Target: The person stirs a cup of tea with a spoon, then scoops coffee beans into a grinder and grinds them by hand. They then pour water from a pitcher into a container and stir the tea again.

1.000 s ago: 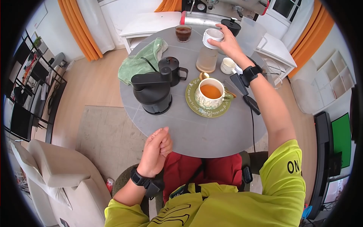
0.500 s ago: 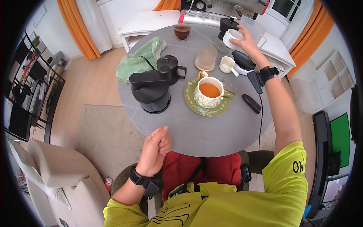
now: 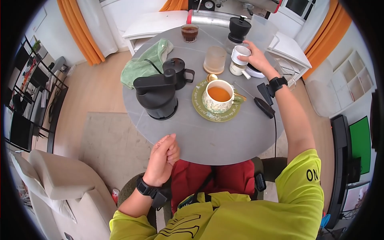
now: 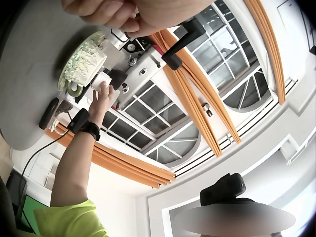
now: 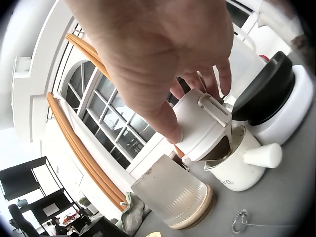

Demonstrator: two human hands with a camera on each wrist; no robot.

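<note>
My right hand [image 3: 260, 62] holds a white cylindrical lid [image 3: 241, 52] between thumb and fingers. In the right wrist view the lid [image 5: 200, 126] has a loop handle and a dark opening, and tips low over the mouth of a small white cup [image 5: 237, 170] with a straight side handle. Beside it stands a clear glass jar [image 3: 215, 61] with a tan base and an uncovered top. My left hand [image 3: 163, 154], fingers curled and empty, stays near the table's front edge. Nearest to it is a black lidded appliance [image 3: 156, 96].
A cup of orange-brown drink [image 3: 219, 96] sits on a green saucer [image 3: 200, 109]. A whisk frother [image 3: 264, 108] lies to its right. Around them stand a black pitcher [image 3: 176, 72], a green cloth [image 3: 140, 66], a glass of dark liquid [image 3: 189, 33] and a black-topped grinder [image 3: 239, 29].
My right hand has carried the white lid off the glass jar, first to the right, then back toward me and down over the small white cup. My left hand has stayed put.
</note>
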